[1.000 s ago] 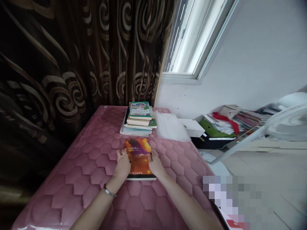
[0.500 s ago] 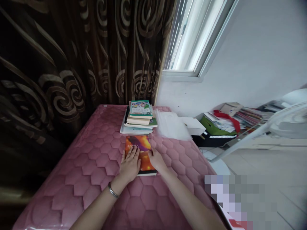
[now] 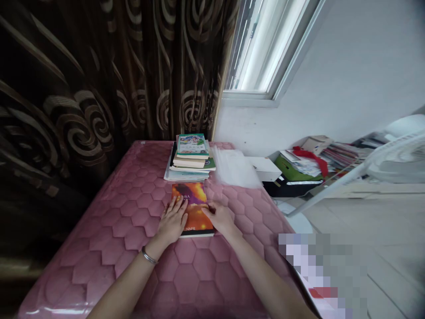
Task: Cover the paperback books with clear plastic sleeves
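Observation:
An orange and purple paperback book (image 3: 195, 217) lies flat with its cover up. My left hand (image 3: 171, 222), a metal bangle on its wrist, rests open on the left part of the cover, fingers stretched out. At the book's right edge, my right hand (image 3: 221, 219) has its thumb on the cover and its fingers bent along the side; whether they reach under the book is hidden. Just beyond the book stands a stack of books (image 3: 191, 163), topped by one with a green-bordered picture cover.
The pink padded mattress (image 3: 133, 239) bears the books. Translucent plastic sheeting (image 3: 235, 168) and a white box (image 3: 264, 168) sit right of the stack. A dark patterned curtain (image 3: 149, 66) hangs behind; a white fan (image 3: 345, 177) stands at right, near piled papers (image 3: 295, 163).
My left hand has slid toward the left side of the cover, showing more of it. My right hand has shifted slightly at the right edge. The view has moved a little.

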`<state>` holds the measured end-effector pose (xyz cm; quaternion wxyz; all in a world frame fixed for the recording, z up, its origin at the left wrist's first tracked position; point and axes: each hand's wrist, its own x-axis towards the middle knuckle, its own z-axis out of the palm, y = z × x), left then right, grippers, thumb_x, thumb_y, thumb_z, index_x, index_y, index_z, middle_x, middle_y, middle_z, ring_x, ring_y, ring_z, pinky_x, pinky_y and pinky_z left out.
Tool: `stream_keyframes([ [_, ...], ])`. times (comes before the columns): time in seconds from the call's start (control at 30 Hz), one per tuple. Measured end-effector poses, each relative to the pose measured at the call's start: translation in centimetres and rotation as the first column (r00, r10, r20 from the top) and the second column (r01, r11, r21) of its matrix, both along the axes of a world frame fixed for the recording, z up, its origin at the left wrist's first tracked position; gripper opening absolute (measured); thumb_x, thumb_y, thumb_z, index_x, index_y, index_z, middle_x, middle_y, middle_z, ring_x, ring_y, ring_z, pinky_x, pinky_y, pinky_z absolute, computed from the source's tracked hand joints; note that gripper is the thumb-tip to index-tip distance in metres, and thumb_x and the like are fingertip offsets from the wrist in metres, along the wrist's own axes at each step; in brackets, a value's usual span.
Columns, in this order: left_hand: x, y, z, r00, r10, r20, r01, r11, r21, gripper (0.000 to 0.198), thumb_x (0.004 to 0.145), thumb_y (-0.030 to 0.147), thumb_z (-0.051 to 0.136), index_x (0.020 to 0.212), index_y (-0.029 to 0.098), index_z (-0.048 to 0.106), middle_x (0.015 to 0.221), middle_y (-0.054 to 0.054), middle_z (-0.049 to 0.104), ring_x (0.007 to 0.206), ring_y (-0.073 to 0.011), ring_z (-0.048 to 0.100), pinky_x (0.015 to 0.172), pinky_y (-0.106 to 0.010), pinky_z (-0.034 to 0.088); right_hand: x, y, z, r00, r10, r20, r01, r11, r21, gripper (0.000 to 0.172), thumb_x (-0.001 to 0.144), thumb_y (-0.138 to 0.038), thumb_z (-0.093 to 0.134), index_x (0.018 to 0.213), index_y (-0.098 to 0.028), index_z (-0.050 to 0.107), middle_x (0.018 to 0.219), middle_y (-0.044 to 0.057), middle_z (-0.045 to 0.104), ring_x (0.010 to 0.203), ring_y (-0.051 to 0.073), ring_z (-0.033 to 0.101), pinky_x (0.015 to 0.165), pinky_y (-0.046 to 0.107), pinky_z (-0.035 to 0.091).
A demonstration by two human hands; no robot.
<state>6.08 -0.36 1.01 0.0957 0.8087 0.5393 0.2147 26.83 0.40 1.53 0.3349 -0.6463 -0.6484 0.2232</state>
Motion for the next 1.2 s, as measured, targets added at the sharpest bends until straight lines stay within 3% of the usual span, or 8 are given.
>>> stream_keyframes([
  [0.1,0.0,0.1,0.2,1.000,-0.004,0.022,0.004,1.000,0.004,0.049,0.093,0.030,0.036,0.142,0.023,0.039,0.150,-0.007,0.036,0.141,-0.0260,0.023,0.113,-0.051,0.025,0.9,-0.5,-0.7,1.000,-0.018,-0.018,0.019,0.999,0.046,0.023,0.073,-0.041,0.065,0.087,-0.022,0.068,0.088,0.004,0.070,0.081,0.021,0.065,0.074,0.032,0.049],
  [0.33,0.4,-0.5,0.8,0.998,0.002,-0.059,0.000,0.999,0.043,0.048,0.093,0.027,0.038,0.140,0.022,0.042,0.149,-0.008,0.038,0.139,-0.0267,0.029,0.113,-0.054,0.021,1.9,-0.7,-1.1,0.971,0.051,-0.232,-0.056,0.998,-0.017,0.025,0.070,-0.040,0.067,0.086,-0.020,0.069,0.088,0.004,0.072,0.078,0.019,0.066,0.075,0.032,0.051],
  [0.43,0.9,-2.0,0.9,0.987,-0.118,-0.111,0.127,0.989,0.078,0.047,0.092,0.023,0.039,0.140,0.023,0.042,0.147,-0.008,0.041,0.136,-0.0245,0.037,0.115,-0.053,0.018,1.9,-0.8,-1.2,0.965,0.062,-0.254,-0.071,0.997,-0.025,0.025,0.070,-0.040,0.067,0.085,-0.020,0.069,0.087,0.005,0.072,0.079,0.020,0.067,0.076,0.032,0.051],
  [0.53,1.6,-3.9,0.6,0.950,-0.281,-0.137,0.294,0.952,0.082,0.047,0.091,0.025,0.044,0.139,0.022,0.042,0.145,-0.009,0.043,0.134,-0.0230,0.039,0.114,-0.048,0.026,2.0,-0.8,-1.5,0.960,0.073,-0.269,-0.078,0.997,-0.010,0.026,0.072,-0.041,0.065,0.085,-0.019,0.070,0.086,0.005,0.072,0.077,0.019,0.066,0.075,0.033,0.051],
  [0.6,2.2,-4.9,0.3,0.934,-0.324,-0.148,0.340,0.936,0.092,0.046,0.090,0.025,0.048,0.136,0.020,0.045,0.143,-0.011,0.046,0.133,-0.0235,0.041,0.111,-0.045,0.032,2.1,-0.8,-1.9,0.962,0.075,-0.264,-0.076,0.997,0.008,0.027,0.072,-0.042,0.065,0.086,-0.019,0.070,0.085,0.005,0.072,0.076,0.019,0.066,0.075,0.033,0.051],
  [0.97,4.0,-4.6,-0.9,0.886,-0.311,-0.344,0.411,0.870,0.272,0.029,0.087,0.008,0.050,0.114,0.009,0.061,0.121,-0.013,0.065,0.115,-0.0246,0.059,0.096,-0.036,0.049,1.9,-1.2,-1.5,0.971,0.045,-0.236,-0.040,0.999,0.026,0.023,0.070,-0.039,0.066,0.083,-0.022,0.073,0.083,0.004,0.073,0.075,0.021,0.065,0.073,0.034,0.051],
  [1.2,4.1,-4.8,-1.1,0.915,-0.329,-0.235,0.387,0.880,0.275,0.027,0.089,0.008,0.048,0.110,0.012,0.063,0.116,-0.011,0.067,0.113,-0.0203,0.059,0.095,-0.034,0.049,2.0,-1.3,-1.9,0.967,0.065,-0.248,-0.056,0.997,0.043,0.024,0.073,-0.040,0.065,0.085,-0.022,0.073,0.082,0.004,0.072,0.073,0.020,0.064,0.070,0.033,0.050],
])
